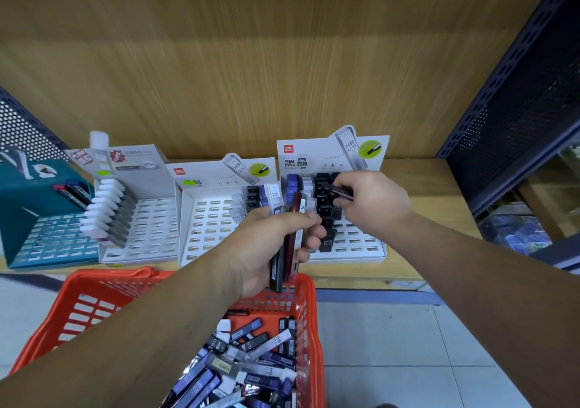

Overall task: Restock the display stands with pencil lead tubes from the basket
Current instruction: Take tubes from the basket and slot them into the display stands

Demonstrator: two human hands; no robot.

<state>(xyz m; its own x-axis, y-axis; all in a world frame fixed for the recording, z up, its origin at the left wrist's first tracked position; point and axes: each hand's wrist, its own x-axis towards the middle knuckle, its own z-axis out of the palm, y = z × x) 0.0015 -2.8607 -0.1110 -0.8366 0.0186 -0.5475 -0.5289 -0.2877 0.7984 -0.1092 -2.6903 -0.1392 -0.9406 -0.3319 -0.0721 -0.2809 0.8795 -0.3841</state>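
Filling the left hand (266,250) are slim tubes (295,210) — black, maroon, clear.

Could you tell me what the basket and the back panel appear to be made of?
Basket: likely moulded plastic, glossy orange, with slotted walls. Back panel: wood or wood-look laminate, matt, with visible grain.

Seen from my own head camera, my left hand (266,247) and right hand (373,203) are bare, fingers (345,183) uncovered to the tips, with left forearm (157,319) and right forearm (470,250) bare from wrist to frame edge.
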